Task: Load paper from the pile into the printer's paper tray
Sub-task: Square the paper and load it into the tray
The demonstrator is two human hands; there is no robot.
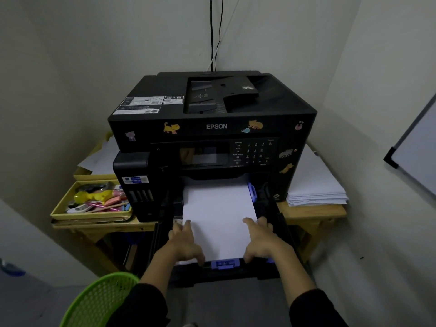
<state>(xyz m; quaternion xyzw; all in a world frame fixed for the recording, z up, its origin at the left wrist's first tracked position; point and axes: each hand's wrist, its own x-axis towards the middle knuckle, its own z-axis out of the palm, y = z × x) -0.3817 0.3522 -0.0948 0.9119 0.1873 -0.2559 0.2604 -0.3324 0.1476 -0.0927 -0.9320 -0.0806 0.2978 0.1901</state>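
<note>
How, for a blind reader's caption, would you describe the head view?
A left hand and right hand rest flat on white paper in the pulled-out tray of a black Epson printer; a paper pile lies beside it.

Left side of the frame: a shallow yellow tray sits at the edge of the wooden surface, crammed with pink pens, pencils and a chunky yellow plastic thing. Another yellow tray is right behind it. Bottom left, a lime green mesh basket pokes into view. Two black cables and a white one run down the wall corner at top centre. Far right edge has a whiteboard with a black corner cap. There's also something blue and blurry at the lower left edge, can't tell what.
</note>
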